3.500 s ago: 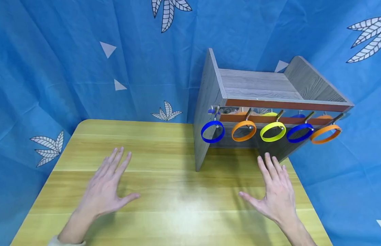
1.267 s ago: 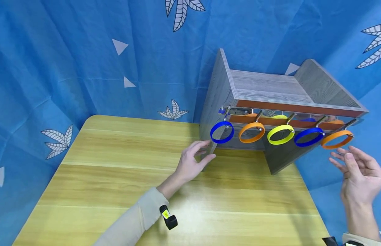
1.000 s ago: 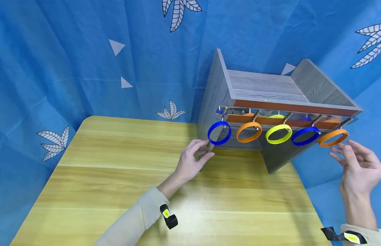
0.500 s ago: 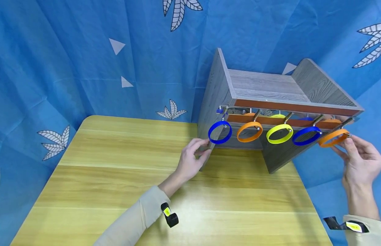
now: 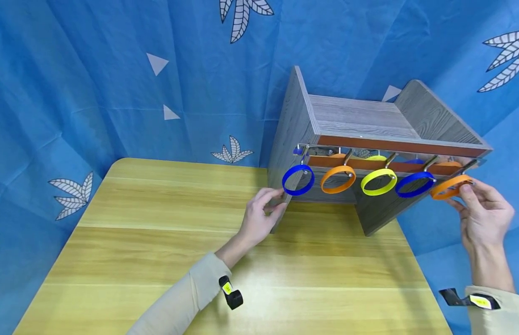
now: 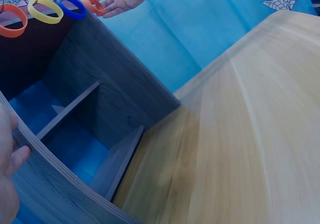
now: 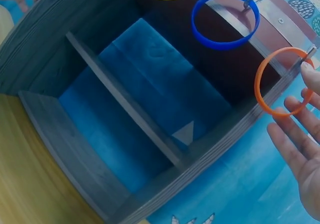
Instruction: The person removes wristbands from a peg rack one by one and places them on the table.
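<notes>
A row of silicone wristbands hangs from metal hooks on a grey wooden shelf unit (image 5: 290, 111). From left to right in the head view they are a blue wristband (image 5: 285, 185), an orange wristband (image 5: 323, 182), a yellow wristband (image 5: 364, 184), another blue wristband (image 5: 399, 190) and a far-right orange wristband (image 5: 436, 193). My right hand (image 5: 487, 214) pinches that last one between thumb and fingers, and it still loops round its hook (image 7: 310, 53). My left hand (image 5: 259, 216) grips the front edge of the unit's left side panel, its thumb on the inner face in the left wrist view.
The unit stands at the back right of a wooden table (image 5: 159, 256). A blue curtain (image 5: 96, 83) with leaf prints hangs behind and beside it. Inside the unit, a divider board (image 7: 125, 102) spans between the side panels. Black straps (image 5: 231, 293) sit on both sleeves.
From open above the table, both hands have moved to the unit. The left took hold of its side panel; the right rose to the far-right orange wristband, pinched it and shifted slightly left.
</notes>
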The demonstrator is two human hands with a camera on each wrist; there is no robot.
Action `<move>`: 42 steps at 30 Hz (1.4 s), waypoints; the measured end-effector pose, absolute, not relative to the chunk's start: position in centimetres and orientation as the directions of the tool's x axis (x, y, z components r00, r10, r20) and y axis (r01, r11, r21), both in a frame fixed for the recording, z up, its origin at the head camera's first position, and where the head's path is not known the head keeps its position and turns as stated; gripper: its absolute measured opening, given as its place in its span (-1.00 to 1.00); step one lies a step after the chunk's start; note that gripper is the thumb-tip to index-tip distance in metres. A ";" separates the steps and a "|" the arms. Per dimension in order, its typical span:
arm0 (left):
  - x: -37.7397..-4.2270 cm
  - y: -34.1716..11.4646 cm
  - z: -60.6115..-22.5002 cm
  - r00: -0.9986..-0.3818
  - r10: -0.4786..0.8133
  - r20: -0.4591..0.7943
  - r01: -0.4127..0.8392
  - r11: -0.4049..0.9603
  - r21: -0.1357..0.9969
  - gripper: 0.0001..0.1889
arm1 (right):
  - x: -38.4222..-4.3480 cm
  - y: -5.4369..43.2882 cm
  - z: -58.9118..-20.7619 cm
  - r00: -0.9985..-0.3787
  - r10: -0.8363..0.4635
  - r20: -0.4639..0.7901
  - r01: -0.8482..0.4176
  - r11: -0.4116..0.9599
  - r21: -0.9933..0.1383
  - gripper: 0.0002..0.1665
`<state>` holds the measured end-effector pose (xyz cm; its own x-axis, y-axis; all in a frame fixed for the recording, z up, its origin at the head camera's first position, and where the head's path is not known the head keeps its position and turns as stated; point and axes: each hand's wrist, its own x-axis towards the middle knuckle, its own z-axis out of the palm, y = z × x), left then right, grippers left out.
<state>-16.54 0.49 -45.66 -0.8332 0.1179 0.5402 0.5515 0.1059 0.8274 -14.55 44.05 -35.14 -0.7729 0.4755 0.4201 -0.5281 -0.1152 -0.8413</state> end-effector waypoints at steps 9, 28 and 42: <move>-16.5 0.5 -45.6 -0.836 0.119 0.536 0.547 0.099 0.831 -0.64 | -14.6 44.2 -35.0 -0.787 0.497 0.365 -0.492 -0.149 -0.858 -0.57; -16.6 0.4 -45.5 -0.842 0.119 0.526 0.537 0.108 0.836 -0.65 | -14.4 44.4 -33.9 -0.787 0.497 0.366 -0.520 -0.214 -0.827 -0.55; -16.6 0.4 -45.6 -0.853 0.120 0.508 0.521 0.126 0.844 -0.66 | -13.1 44.2 -33.3 -0.808 0.480 0.343 -0.500 -0.247 -0.830 -0.65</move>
<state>-16.59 0.39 -45.64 -0.8528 0.1202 0.5082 0.5209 0.1260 0.8443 -13.12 44.22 -33.26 -0.8075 0.4798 0.3431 -0.4995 -0.2471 -0.8303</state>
